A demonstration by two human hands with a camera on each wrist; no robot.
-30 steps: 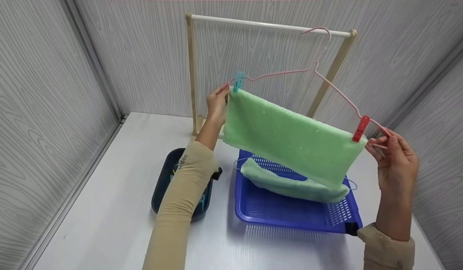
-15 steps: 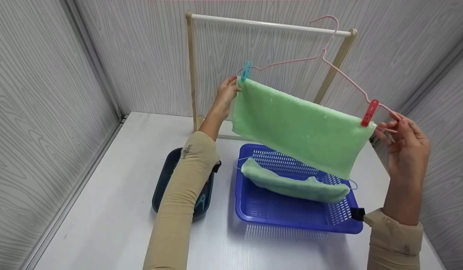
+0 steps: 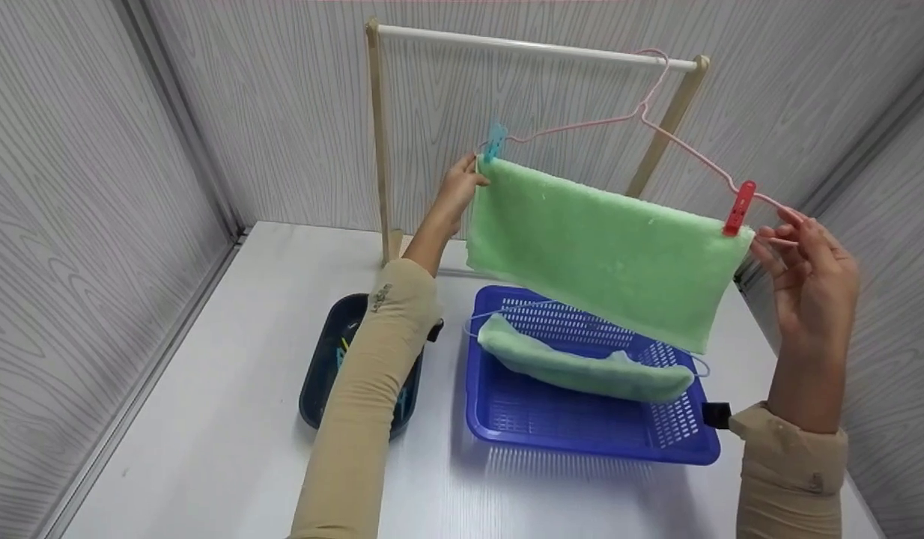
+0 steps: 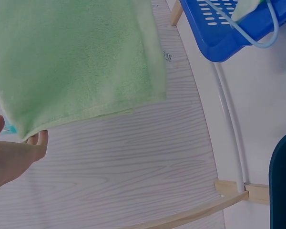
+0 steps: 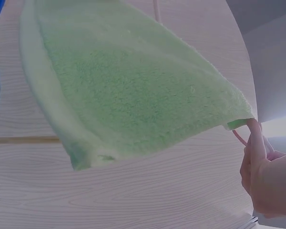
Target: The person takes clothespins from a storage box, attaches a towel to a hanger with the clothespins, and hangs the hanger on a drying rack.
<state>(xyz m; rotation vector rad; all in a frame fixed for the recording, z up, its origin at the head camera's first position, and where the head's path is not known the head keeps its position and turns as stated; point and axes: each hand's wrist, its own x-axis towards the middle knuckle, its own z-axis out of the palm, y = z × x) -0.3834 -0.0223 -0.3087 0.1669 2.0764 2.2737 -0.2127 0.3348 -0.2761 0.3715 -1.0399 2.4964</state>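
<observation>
Grey wood-grain walls back a rack rail (image 3: 533, 49) at frame top; the pink hanger (image 3: 642, 123) hooks it, green towel (image 3: 604, 251) pegged. Left hand (image 3: 459, 182) pinches the towel corner, right hand (image 3: 810, 273) pinches the hanger's end. A second towel (image 3: 582, 367) waits in the blue basket (image 3: 582, 430), lower centre.

Both arms raised, sleeves tan. Left hand (image 3: 456, 180) reaches far forward, fingers pinching; right hand (image 3: 810, 273) up near, thumb and fingertips pinched together.
</observation>
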